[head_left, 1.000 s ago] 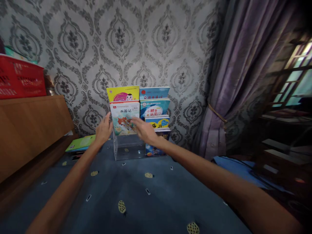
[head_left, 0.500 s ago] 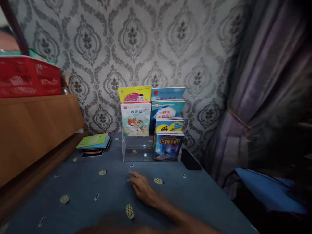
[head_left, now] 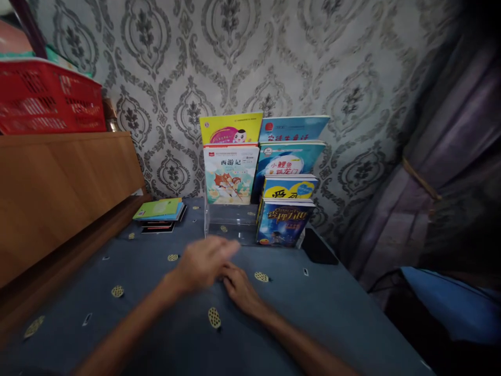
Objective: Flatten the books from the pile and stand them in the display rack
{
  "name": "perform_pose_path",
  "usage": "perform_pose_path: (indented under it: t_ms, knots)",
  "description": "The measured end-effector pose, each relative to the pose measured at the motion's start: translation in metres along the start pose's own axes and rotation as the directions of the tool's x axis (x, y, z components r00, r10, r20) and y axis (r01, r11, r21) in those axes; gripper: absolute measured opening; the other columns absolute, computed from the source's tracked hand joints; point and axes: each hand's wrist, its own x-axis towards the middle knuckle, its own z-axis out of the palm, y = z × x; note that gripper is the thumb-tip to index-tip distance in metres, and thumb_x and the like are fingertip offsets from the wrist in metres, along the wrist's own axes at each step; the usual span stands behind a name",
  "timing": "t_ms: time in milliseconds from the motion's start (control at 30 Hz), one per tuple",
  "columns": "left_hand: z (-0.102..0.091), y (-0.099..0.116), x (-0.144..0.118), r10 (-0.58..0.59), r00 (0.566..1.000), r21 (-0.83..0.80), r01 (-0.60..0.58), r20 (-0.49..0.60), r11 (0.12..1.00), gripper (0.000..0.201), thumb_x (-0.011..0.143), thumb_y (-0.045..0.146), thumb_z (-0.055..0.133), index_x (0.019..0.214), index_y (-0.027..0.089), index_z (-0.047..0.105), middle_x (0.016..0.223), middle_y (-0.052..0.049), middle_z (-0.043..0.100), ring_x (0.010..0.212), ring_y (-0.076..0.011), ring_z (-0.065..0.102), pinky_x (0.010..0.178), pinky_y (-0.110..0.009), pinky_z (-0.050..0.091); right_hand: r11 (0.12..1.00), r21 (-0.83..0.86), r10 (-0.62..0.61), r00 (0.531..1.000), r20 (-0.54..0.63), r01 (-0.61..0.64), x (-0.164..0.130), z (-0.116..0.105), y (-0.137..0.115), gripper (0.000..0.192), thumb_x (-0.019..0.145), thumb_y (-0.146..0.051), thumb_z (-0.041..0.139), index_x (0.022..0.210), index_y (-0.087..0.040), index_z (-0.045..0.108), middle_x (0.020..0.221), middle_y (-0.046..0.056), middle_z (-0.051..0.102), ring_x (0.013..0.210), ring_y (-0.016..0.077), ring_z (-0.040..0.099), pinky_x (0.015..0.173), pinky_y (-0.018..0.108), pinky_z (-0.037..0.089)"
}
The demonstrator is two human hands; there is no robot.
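The left hand [head_left: 205,262], blurred, is just left of the right hand [head_left: 241,291], which rests on the cloth [head_left: 332,308]; whether either is spread or pinching, I cannot tell — both have come away from the white book [head_left: 230,177]; it stands at the left of the rack [head_left: 207,216], before the yellow book [head_left: 227,127], seemingly steady unaided; blue books [head_left: 284,224] stand right.

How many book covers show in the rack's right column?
4: blue book at the back, teal book before it, then yellow book, dark book at the front. More may be hidden behind.
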Motion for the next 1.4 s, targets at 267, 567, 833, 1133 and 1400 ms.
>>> perform_pose_path:
  t_ms: [267,567,833,1133,1400]
  knots:
    - [-0.033,-0.146,0.05,-0.572,0.818,0.567,0.503,-0.068,0.652,0.051,0.099,0.034,0.041,0.141,0.005,0.049,0.15,-0.031,0.043,0.144,-0.0446,0.036,0.107,-0.07,0.037,0.994,0.109,-0.003,1.0,0.026,0.0,-0.001,-0.009,-0.005,0.033,0.091,-0.01,0.046,0.103,-0.022,0.073,0.118,0.011,0.07,0.115,0.0247,0.067,0.097,0.044,0.054]
    - [-0.033,-0.187,0.025,-0.639,0.766,0.666,0.441,0.07,0.602,0.055,0.1,0.052,0.032,0.142,0.022,0.052,0.149,-0.022,0.05,0.141,-0.0431,0.038,0.098,-0.076,0.037,0.993,0.122,-0.004,1.0,0.028,0.0,0.0,-0.012,-0.009,0.034,0.09,-0.008,0.044,0.103,-0.022,0.072,0.118,0.011,0.069,0.099,0.0214,0.071,0.092,0.042,0.055]
    - [-0.051,-0.157,-0.02,-0.492,0.864,0.742,0.261,0.106,0.618,0.047,0.095,0.026,0.045,0.141,0.018,0.049,0.137,-0.02,0.057,0.13,-0.036,0.048,0.114,-0.064,0.027,0.993,0.113,-0.046,0.998,0.046,0.04,0.003,-0.013,-0.014,0.034,0.091,-0.007,0.044,0.102,-0.02,0.073,0.115,0.012,0.069,0.105,0.0226,0.069,0.091,0.041,0.055]
    - [-0.037,-0.161,-0.022,-0.506,0.862,0.787,0.288,0.034,0.545,0.06,0.093,0.008,0.026,0.152,0.013,0.04,0.15,-0.025,0.046,0.134,-0.0414,0.046,0.108,-0.064,0.033,0.993,0.11,-0.055,0.996,0.064,0.047,0.004,-0.014,-0.017,0.034,0.088,-0.004,0.045,0.098,-0.019,0.073,0.111,0.012,0.07,0.1,0.0219,0.069,0.088,0.039,0.056]
    - [-0.046,-0.148,-0.041,-0.486,0.865,0.749,0.241,0.122,0.617,0.06,0.093,0.007,0.026,0.15,0.015,0.042,0.15,-0.021,0.05,0.13,-0.0362,0.052,0.105,-0.056,0.042,0.992,0.103,-0.083,0.994,0.077,0.075,0.005,-0.012,-0.014,0.036,0.087,0.0,0.044,0.1,-0.017,0.073,0.111,0.012,0.07,0.102,0.021,0.069,0.089,0.038,0.055]
